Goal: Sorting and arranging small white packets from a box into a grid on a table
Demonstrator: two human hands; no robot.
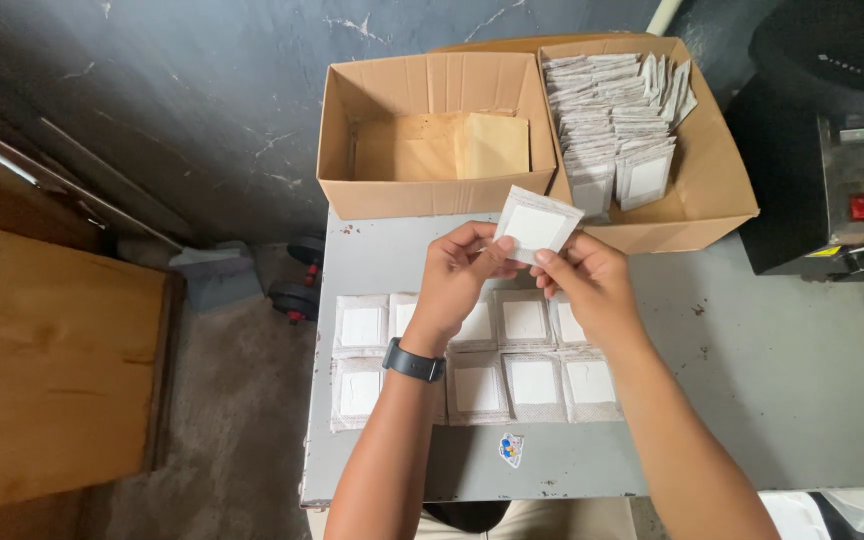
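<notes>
Both my hands hold one small white square sachet (535, 226) up above the grey table (752, 380). My left hand (457, 280), with a black watch on its wrist, pinches the sachet's left edge. My right hand (587, 280) pinches its lower right corner. Below my hands, several similar flat sachets (362, 328) lie in two rows on the table. Some of them are hidden under my forearms.
Two open cardboard boxes stand at the table's far edge: the left box (352, 110) holds brown paper, the right box (712, 170) holds several stacked sachets. A dark machine (832, 190) with a red button sits at the right. A wooden board (42, 370) lies on the floor at the left.
</notes>
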